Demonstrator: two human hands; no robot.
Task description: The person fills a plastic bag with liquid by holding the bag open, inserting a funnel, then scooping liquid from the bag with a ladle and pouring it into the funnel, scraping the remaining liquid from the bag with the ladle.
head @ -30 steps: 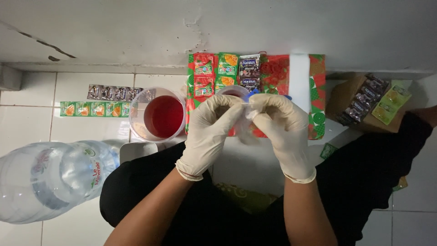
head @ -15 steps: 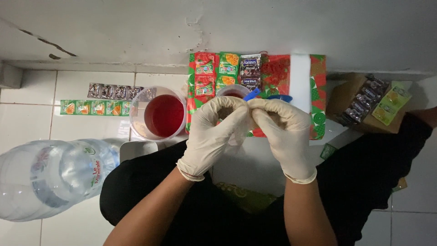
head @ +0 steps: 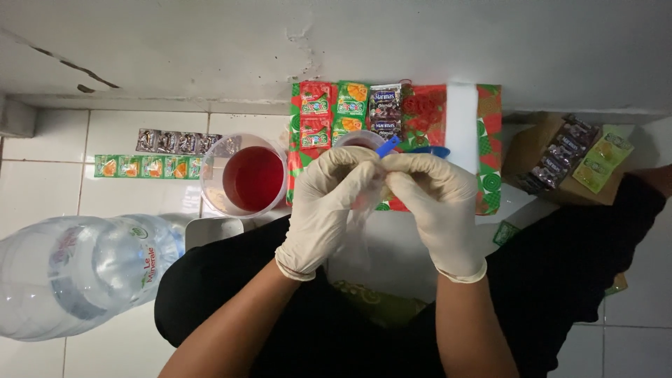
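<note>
While a big water bottle (head: 77, 276) lies at the lower left and a jug (head: 245, 178) of red liquid stands left of centre, the gloved left hand (head: 329, 206) pinches a thin clear plastic bag (head: 353, 241) at mid-frame. Compared with a moment ago, both hands sit slightly closer together, fingertips meeting at the bag's top, which suggests the bag is being worked open or closed. The right hand (head: 434, 203) grips the same edge, and sachets (head: 350, 105) lie above on a red-green wrapped board (head: 488, 154), a carton (head: 560, 161) at right.
</note>
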